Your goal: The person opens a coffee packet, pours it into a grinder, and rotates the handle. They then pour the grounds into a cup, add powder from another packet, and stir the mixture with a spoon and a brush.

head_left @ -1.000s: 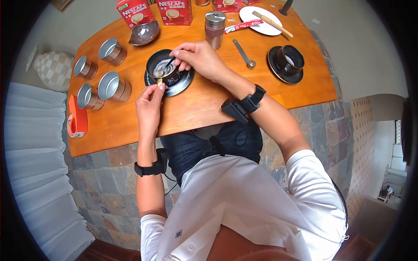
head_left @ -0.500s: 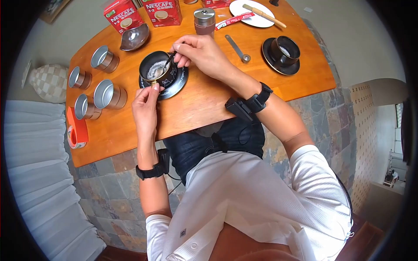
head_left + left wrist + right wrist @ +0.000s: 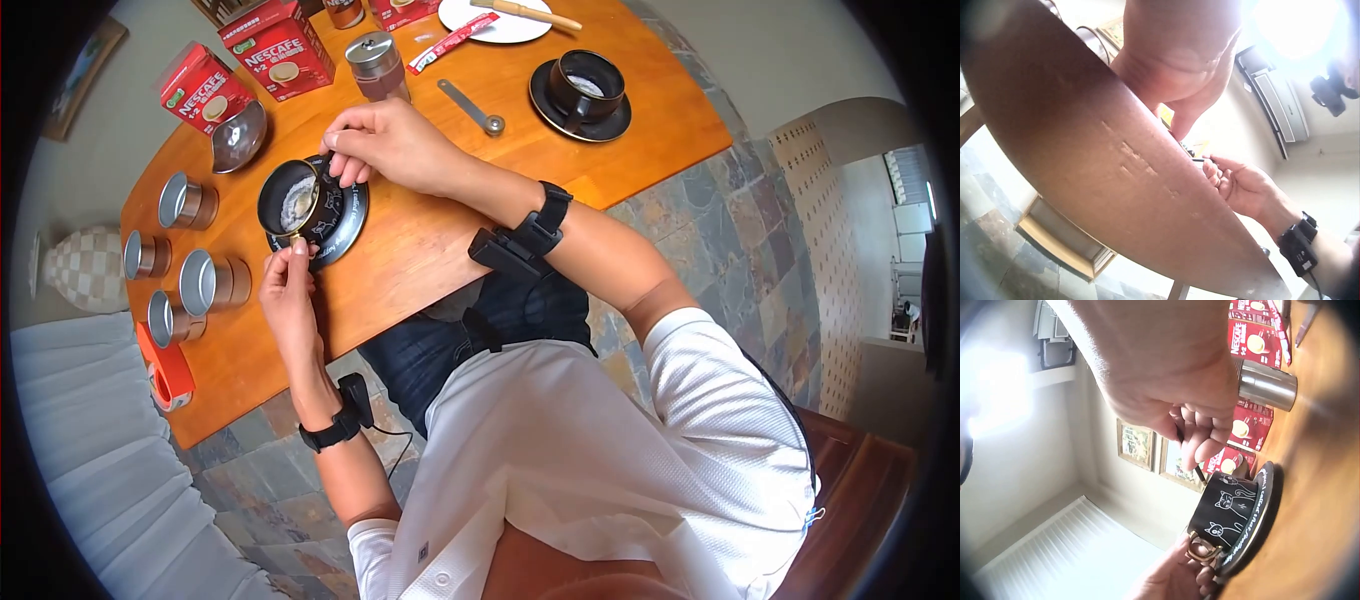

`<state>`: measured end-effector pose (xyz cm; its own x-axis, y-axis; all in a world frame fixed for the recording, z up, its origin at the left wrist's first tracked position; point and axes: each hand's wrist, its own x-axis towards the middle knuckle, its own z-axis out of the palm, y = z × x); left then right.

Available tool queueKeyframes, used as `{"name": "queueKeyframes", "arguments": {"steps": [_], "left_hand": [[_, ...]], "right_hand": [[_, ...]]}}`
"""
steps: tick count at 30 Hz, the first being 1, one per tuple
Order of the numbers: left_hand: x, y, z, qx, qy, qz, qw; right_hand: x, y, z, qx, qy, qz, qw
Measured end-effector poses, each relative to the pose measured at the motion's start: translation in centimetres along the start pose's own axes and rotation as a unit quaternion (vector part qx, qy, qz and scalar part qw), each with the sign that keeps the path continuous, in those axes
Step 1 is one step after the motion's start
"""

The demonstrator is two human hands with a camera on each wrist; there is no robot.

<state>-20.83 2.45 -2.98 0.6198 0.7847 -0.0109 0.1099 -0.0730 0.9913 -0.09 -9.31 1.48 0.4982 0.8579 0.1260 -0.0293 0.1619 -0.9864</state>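
Note:
A black cup [image 3: 268, 208] with white cat drawings stands on a black saucer [image 3: 352, 213] with white lettering. Whitish powder [image 3: 298, 198] shows inside it. My left hand [image 3: 287, 290] pinches the cup's gold handle [image 3: 1202, 549] between thumb and fingers. Above the rim, my right hand [image 3: 390, 147] grips a dark-handled spoon [image 3: 1201, 474] that slants down into the cup. In the right wrist view its fingers are curled round the handle, and the cup wall hides the spoon's lower end. The left wrist view mostly shows the table's underside [image 3: 1110, 162].
Four-sided red NESCAFE boxes [image 3: 278, 52], a dark bowl [image 3: 240, 137] and a metal jar [image 3: 377, 68] stand behind. Several metal cups [image 3: 188, 203] are at left. Rightward lie a measuring spoon [image 3: 468, 105], another black cup [image 3: 588, 88] and a white plate [image 3: 470, 28] with a brush.
The head view has turned, so the table's things appear further left and rotated. My left hand keeps the cup handle, while my right hand still holds the spoon in the cup.

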Motion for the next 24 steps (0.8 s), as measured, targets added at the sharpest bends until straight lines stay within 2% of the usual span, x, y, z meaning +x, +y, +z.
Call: {"name": "queueKeyframes", "arguments": {"steps": [3, 7, 9, 11, 13, 15, 18, 20, 24], "left_hand": [[-0.3, 0.1, 0.1, -0.02, -0.005, -0.004, 1.0], [-0.7, -0.3, -0.6, -0.044, -0.016, -0.008, 0.999], [-1.1, -0.3, -0.5, -0.076, 0.005, -0.033, 0.997], [-1.2, -0.9, -0.9, -0.103, -0.008, -0.035, 0.994], [-1.4, -1.1, -1.1, -0.103, -0.006, -0.041, 0.994], [-1.4, -2.0, -1.5, -0.099, -0.018, -0.01, 0.995], [-1.5, -2.5, -1.3, -0.118, -0.018, -0.011, 0.993], [-1.6, -2.7, -1.3, -0.101, -0.008, 0.012, 0.995], [-1.9, -2.4, -1.4, -0.105, -0.012, 0.006, 0.994]], "right_hand": [[0.2, 0.3, 0.7, 0.001, -0.016, -0.036, 0.999], [-0.8, -1.5, -0.4, 0.006, 0.009, -0.078, 0.997], [-2.6, -3.7, -2.3, 0.021, 0.081, -0.134, 0.988], [-5.1, -5.9, -5.2, -0.008, 0.16, -0.173, 0.972], [-7.7, -7.4, -8.9, 0.034, 0.241, -0.198, 0.95], [-10.5, -8.1, -13.4, 0.056, 0.263, -0.231, 0.935], [-14.1, -8.2, -17.5, -0.012, 0.378, -0.204, 0.903], [-15.5, -7.3, -18.8, -0.041, 0.405, -0.189, 0.894], [-15.6, -5.6, -20.0, -0.108, 0.456, -0.149, 0.871]]}}
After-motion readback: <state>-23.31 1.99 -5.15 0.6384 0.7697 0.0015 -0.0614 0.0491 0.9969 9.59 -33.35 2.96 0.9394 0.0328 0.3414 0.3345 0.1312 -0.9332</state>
